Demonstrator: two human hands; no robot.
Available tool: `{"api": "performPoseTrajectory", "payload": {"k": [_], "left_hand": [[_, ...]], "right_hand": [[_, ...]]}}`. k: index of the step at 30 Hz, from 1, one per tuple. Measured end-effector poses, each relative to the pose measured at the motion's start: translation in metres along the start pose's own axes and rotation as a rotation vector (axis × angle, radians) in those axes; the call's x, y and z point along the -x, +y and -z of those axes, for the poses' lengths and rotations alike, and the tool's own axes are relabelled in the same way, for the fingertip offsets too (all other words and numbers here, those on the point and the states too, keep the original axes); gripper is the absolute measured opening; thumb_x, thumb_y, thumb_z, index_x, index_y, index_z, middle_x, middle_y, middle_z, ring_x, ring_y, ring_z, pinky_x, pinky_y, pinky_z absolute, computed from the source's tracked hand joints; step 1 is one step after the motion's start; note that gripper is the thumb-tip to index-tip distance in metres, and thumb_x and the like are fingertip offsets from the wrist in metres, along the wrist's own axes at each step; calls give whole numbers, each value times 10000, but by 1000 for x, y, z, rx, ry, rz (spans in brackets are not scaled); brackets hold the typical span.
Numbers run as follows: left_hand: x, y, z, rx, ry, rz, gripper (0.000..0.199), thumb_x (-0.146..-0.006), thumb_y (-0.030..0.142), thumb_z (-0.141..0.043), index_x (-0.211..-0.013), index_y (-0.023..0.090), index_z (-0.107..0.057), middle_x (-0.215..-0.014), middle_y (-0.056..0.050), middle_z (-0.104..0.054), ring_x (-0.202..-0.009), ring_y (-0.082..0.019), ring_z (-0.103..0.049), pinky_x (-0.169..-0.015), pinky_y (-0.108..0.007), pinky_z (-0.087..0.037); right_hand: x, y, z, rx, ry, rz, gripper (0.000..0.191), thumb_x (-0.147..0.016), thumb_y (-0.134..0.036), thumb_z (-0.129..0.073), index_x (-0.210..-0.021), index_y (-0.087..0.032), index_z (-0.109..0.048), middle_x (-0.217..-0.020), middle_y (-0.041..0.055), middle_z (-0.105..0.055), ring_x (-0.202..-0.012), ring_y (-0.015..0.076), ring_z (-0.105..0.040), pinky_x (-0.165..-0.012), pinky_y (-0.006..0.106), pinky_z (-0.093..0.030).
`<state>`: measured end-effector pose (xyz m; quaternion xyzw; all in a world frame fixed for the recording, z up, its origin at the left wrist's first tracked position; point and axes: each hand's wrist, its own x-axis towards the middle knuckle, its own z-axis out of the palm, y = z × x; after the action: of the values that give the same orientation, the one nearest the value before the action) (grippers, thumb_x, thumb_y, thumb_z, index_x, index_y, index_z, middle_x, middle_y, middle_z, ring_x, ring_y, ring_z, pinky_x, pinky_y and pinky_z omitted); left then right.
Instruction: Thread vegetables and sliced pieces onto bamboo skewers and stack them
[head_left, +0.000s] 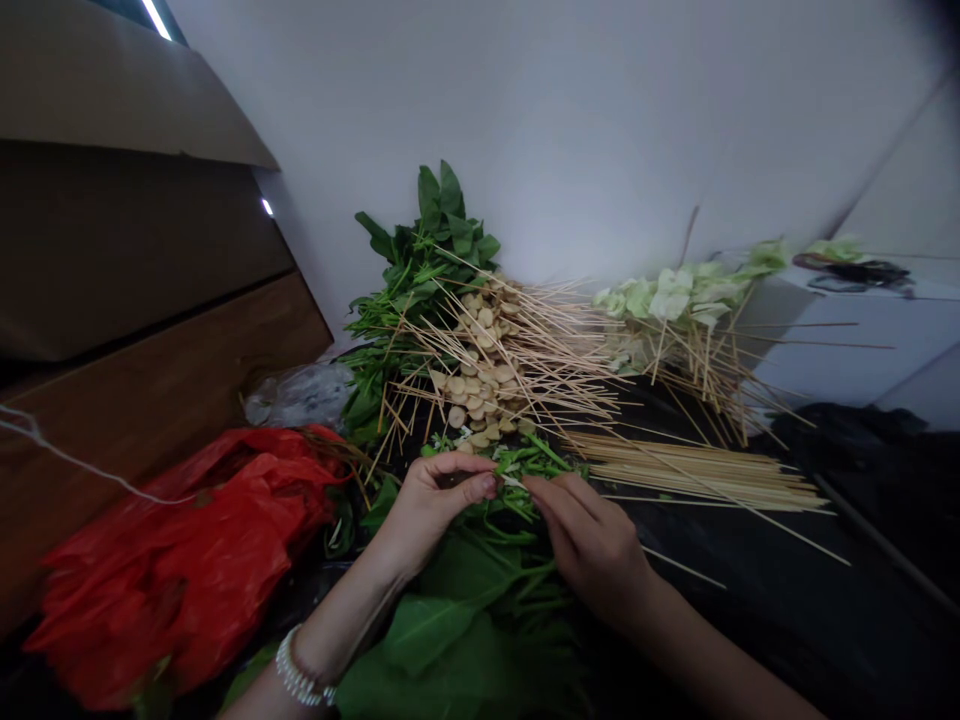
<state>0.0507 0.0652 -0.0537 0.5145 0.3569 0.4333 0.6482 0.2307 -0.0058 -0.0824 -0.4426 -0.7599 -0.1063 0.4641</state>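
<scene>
My left hand, with a beaded bracelet at the wrist, is closed in a pinch of thumb and forefinger. Facing it, my right hand pinches too, its fingertips pointing left. A short pale-green vegetable stem shows between the two sets of fingertips; its ends are hidden by them. Cut green stems lie just behind the hands. Below and between my forearms spread large green leaves. Skewered round pale slices are heaped beyond, their sticks pointing mostly right.
Loose bamboo skewers lie to the right on black plastic. Skewered pale-green leaves are piled at the back right, and dark leafy greens stand against the white wall. At left are a red plastic bag and a cardboard box.
</scene>
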Motion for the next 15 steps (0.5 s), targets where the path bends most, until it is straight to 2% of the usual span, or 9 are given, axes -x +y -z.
{"api": "performPoseTrajectory", "payload": {"k": [7, 12, 15], "left_hand": [[0, -1, 1, -8, -22, 18, 199, -611, 277, -878, -767, 184, -794, -643, -21, -727, -582, -91, -613, -610, -177, -482], [-4, 5, 9, -7, 76, -86, 185, -637, 285, -865, -779, 189, -794, -675, -17, -735, -617, -88, -621, -621, -164, -482], [-4, 6, 10, 17, 92, -96, 185, -633, 282, -866, -777, 193, -791, -696, -17, -740, -615, -91, -623, -610, -170, -484]], "right_hand": [[-1, 1, -1, 16, -15, 33, 347, -915, -7, -419, -1200, -115, -586, -861, 84, -677, -785, 152, -675, -715, 237, -558], [-7, 7, 9, 105, -39, 34, 273, -939, -93, -485, -1185, -115, -601, -803, 62, -661, -696, 141, -646, -658, 229, -527], [-8, 8, 11, 113, -56, 16, 269, -926, -48, -450, -1114, -127, -626, -753, 43, -628, -641, 127, -613, -602, 219, -489]]}}
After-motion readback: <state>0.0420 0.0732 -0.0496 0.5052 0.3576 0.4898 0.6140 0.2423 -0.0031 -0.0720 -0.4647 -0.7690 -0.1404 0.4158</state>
